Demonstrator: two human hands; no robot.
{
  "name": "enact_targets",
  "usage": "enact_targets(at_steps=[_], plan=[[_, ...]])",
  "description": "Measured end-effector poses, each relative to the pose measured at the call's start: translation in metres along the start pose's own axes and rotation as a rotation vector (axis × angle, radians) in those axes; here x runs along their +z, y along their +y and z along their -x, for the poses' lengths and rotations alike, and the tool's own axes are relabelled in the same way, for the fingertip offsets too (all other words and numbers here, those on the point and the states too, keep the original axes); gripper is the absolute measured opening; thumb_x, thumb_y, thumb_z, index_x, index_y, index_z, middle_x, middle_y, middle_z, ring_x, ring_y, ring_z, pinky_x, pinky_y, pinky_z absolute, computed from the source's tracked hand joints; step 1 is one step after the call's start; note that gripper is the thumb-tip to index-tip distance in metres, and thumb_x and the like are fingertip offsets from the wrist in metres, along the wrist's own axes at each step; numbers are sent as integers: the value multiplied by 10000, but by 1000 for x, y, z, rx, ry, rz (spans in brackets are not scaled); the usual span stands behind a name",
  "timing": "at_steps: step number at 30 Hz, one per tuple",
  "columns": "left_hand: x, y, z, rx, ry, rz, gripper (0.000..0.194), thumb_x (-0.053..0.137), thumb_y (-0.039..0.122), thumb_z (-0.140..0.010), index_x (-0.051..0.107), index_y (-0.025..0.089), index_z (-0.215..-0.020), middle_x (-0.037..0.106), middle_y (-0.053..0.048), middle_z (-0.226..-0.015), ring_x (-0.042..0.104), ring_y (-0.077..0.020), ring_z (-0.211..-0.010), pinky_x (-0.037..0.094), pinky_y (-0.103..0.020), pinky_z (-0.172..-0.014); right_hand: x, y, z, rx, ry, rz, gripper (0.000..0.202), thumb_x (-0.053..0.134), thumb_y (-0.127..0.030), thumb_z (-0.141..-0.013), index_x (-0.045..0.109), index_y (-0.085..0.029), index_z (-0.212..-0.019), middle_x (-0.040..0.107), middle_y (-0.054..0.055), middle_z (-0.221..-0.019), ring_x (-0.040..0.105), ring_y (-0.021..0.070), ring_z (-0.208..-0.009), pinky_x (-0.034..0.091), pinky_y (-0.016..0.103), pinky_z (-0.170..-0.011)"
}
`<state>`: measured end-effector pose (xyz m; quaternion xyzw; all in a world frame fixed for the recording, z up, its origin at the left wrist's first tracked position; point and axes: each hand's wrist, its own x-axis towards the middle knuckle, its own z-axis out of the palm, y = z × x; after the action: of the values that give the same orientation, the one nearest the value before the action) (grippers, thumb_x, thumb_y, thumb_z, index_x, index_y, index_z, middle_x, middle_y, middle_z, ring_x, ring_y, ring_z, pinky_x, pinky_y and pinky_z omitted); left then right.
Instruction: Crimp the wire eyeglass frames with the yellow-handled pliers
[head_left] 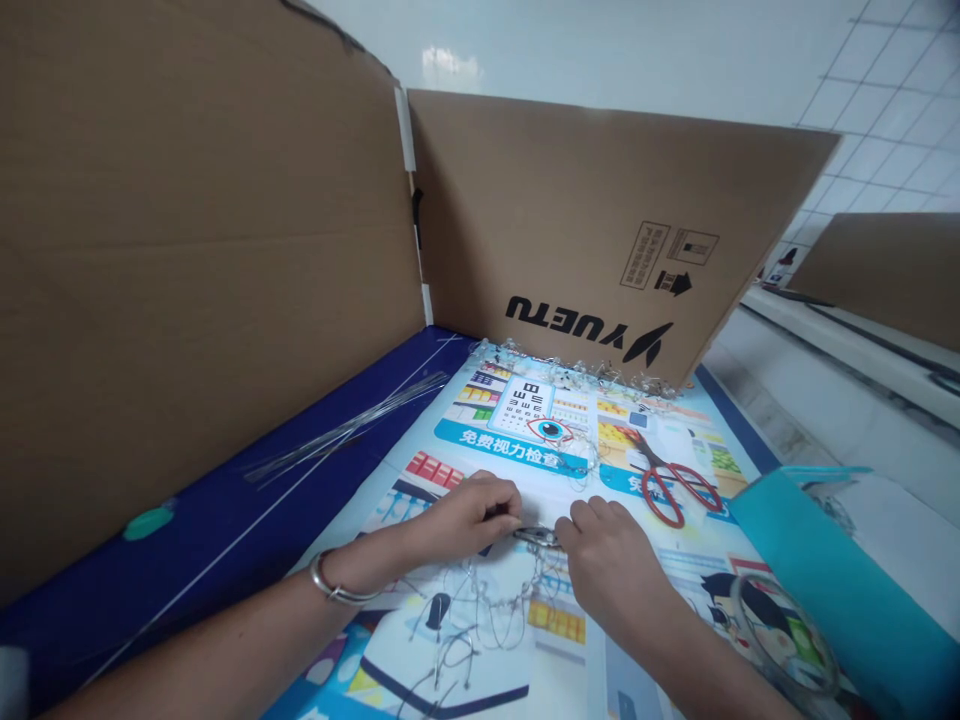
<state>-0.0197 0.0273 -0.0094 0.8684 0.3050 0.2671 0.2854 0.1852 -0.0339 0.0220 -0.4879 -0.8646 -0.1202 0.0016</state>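
Observation:
My left hand (487, 515) is closed, thumb and forefinger pinched on what looks like a thin wire at the tip of a small silver tool. This tool (535, 537), which looks like small pliers, sticks out of my closed right hand (609, 552); its handles are hidden in the fist. Below both hands lie several loose bent wires (457, 645) and a tangle of looped wire (506, 600). A silver bangle (337, 582) is on my left wrist. Red-handled scissors (667, 480) lie open beyond my right hand.
Cardboard panels (600, 200) wall off the left and back. Along the back panel's foot runs a row of small wire pieces (577, 372). Straight wires (345, 430) lie on the blue strip at left. At right are a clear tape roll (823, 655) and a turquoise box (840, 580).

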Motion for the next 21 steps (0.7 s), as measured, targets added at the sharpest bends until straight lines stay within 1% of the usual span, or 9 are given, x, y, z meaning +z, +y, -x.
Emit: enact_targets(at_steps=[6, 11, 15, 18, 21], plan=[[-1, 2, 0, -18, 11, -3, 76, 509, 160, -794, 540, 167, -724, 561, 25, -674, 498, -116, -692, 379, -243, -702, -1, 0, 0, -5, -25, -7, 146, 522, -50, -708, 548, -185, -759, 529, 46, -749, 431, 188, -732, 218, 318, -615], [0, 3, 0, -22, 11, 8, 79, 510, 140, -780, 544, 163, -713, 561, 22, -670, 496, -112, -679, 373, -228, -660, 0, -2, 0, -7, -18, -18, 138, 525, -54, -717, 548, -186, -750, 536, 45, -744, 434, 188, -724, 224, 315, -614], [-1, 4, 0, -15, 7, 15, 83, 510, 131, -782, 539, 161, -710, 554, 27, -665, 488, -104, -667, 368, -224, -653, 2, -2, 0, -5, -25, -19, 142, 512, -56, -729, 554, -187, -762, 542, 47, -759, 433, 186, -736, 224, 307, -620], [-1, 5, 0, -19, 9, 28, 73, 509, 133, -783, 533, 160, -720, 545, 30, -671, 479, -100, -658, 363, -216, -639, -4, 4, 0, 8, -29, -34, 143, 507, -60, -734, 556, -193, -751, 541, 40, -761, 433, 181, -742, 230, 305, -643], [0, 3, 1, -61, 11, 49, 75, 497, 142, -787, 525, 158, -719, 528, 33, -666, 464, -94, -626, 351, -203, -593, -17, 15, 0, 53, -19, -48, 139, 506, -68, -736, 562, -196, -746, 543, 35, -767, 438, 174, -754, 239, 298, -666]])
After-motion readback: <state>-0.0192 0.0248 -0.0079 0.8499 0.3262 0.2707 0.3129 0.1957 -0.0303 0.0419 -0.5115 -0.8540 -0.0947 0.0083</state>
